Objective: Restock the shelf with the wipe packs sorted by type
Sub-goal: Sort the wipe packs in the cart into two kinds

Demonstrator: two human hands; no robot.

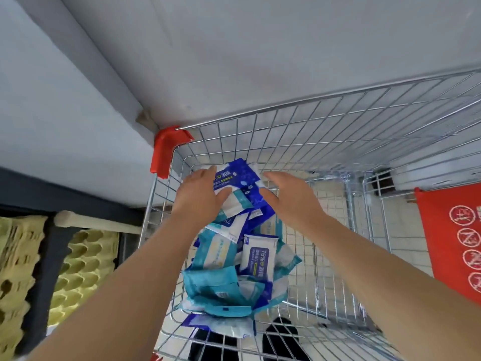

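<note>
Nearest you, the wipe packs [234, 269] lie mixed in a heap along the left side of the cart [325, 142]: teal packs [210, 285] at the near end, a white pack [259, 259] marked 75% on top in the middle, blue ones towards the far left corner. Sort as you lift: take one type per grab, not a mixed handful.

Your left hand [200, 194] lies on the dark blue pack [242, 175], fingers straight and thumb spread, not yet curled round it. Your right hand [289, 196] hovers just beside that pack, fingers relaxed, holding nothing. Bring it in from the right edge and pinch the pack between both hands.

The cart's right half is bare wire, so there is room to swing out that way. Mind the red corner guard [166, 149] and far wall close ahead; lift straight up first.
</note>
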